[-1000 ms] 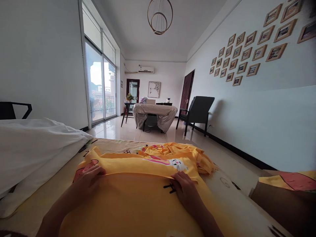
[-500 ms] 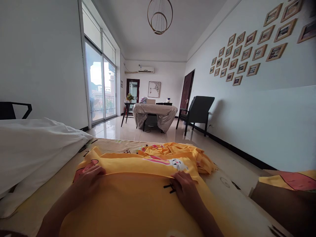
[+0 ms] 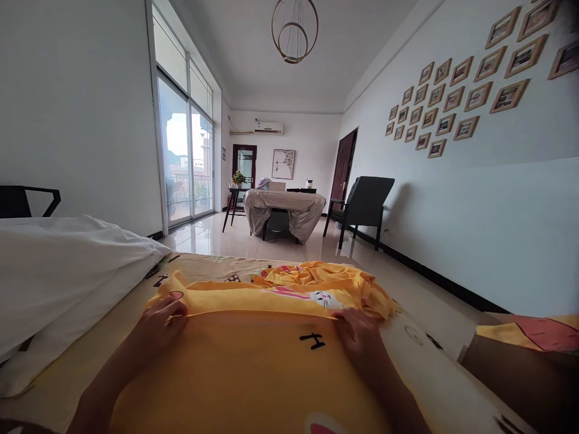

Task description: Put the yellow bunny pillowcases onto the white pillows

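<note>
Both hands have slid outward and forward along the fold of the yellow cloth since a second ago.
Left hand [image 3: 159, 320] and right hand [image 3: 360, 335] lie flat, fingers pressed on the yellow cloth [image 3: 253, 367], gripping nothing; the cloth lies spread on the bed [image 3: 434, 367] beside a white pillow [image 3: 58, 271].

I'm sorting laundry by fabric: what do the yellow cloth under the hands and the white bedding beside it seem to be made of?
The yellow cloth looks like thin matte woven fabric, perhaps cotton or a blend: it folds in soft creases and carries printed cartoon figures. The white bedding looks like a padded, matte textile, plump with gentle wrinkles; its fibre cannot be told.
</note>
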### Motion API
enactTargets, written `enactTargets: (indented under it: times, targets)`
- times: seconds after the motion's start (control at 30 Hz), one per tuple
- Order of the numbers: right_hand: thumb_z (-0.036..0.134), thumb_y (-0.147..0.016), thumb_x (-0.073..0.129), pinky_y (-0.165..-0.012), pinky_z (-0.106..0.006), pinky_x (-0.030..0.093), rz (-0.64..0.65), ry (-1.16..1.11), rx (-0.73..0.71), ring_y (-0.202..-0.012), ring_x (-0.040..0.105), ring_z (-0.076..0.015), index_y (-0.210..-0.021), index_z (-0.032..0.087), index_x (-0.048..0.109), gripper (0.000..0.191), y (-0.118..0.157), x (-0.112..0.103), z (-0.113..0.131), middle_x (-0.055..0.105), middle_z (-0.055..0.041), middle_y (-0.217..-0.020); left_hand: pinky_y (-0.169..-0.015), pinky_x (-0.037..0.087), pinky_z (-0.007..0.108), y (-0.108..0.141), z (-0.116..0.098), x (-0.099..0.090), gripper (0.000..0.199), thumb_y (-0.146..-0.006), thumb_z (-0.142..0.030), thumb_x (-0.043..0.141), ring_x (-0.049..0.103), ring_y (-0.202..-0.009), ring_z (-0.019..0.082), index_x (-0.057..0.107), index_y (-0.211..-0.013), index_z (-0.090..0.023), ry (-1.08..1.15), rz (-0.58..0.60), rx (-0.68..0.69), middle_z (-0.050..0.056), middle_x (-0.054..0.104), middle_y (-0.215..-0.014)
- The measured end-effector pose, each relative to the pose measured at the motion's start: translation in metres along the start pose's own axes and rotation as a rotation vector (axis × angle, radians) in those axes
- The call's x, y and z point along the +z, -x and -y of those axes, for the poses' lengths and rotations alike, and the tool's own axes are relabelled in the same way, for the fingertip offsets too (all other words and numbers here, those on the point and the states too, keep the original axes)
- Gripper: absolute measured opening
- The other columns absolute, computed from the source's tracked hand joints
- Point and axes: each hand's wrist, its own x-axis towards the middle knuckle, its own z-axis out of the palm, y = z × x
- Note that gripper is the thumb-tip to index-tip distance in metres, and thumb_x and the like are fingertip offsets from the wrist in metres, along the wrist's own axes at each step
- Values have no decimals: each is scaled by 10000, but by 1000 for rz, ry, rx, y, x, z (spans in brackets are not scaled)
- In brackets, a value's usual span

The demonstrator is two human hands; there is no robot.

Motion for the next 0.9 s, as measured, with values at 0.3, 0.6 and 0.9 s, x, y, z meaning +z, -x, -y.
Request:
enactTargets:
  times: [0.3,0.6,0.9]
  targets:
    - [417,-902,422,-783,-357,371,-84,121,73,-836,615,-227,-804,199,673,346,-1,4,-22,695,-60,-840,-691,439,271,-3,8,12,250,-794,-392,453,589,-758,179,578,-676,-211,-86,40,-9,36,635,-807]
    - [327,-817,460,-754,-362,383,-61,123,117,-825,624,-234,-777,210,664,238,-1,4,-25,692,-52,-822,-733,453,260,-2,0,8,315,-830,-422,416,614,-964,211,595,-666,-221,14,-88,-44,54,660,-849]
    - [286,-768,463,-773,-369,415,-126,62,159,-820,621,-231,-765,195,642,200,-1,3,-24,671,-61,-806,-710,459,238,-3,6,10,251,-815,-376,453,624,-894,191,604,-687,-221,-10,-86,-23,34,664,-838]
